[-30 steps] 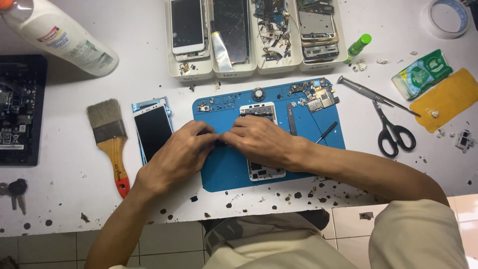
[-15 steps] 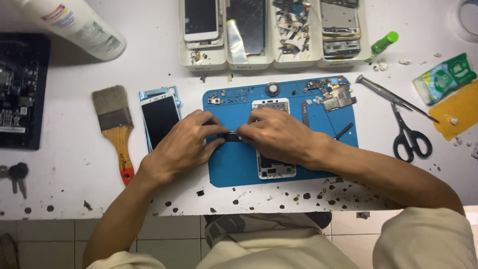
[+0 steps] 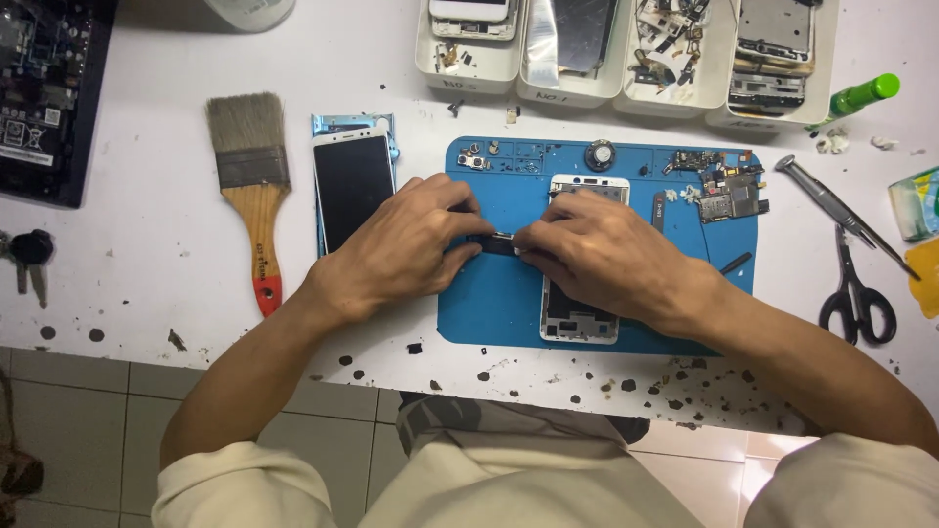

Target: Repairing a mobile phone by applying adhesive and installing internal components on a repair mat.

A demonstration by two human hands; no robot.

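Blue rubber work mat (image 3: 489,303) stayed under both hands as before, left hand (image 3: 411,249) and right hand (image 3: 597,256) still pinching a small dark flat part (image 3: 497,242) beside the opened white phone frame (image 3: 579,323).

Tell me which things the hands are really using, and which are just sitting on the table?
In use:
left hand
right hand
small dark part pinched between both hands
opened phone under the right hand
blue mat

Just lying about:
paintbrush
white phone
scissors
green-capped bottle
keys
parts trays
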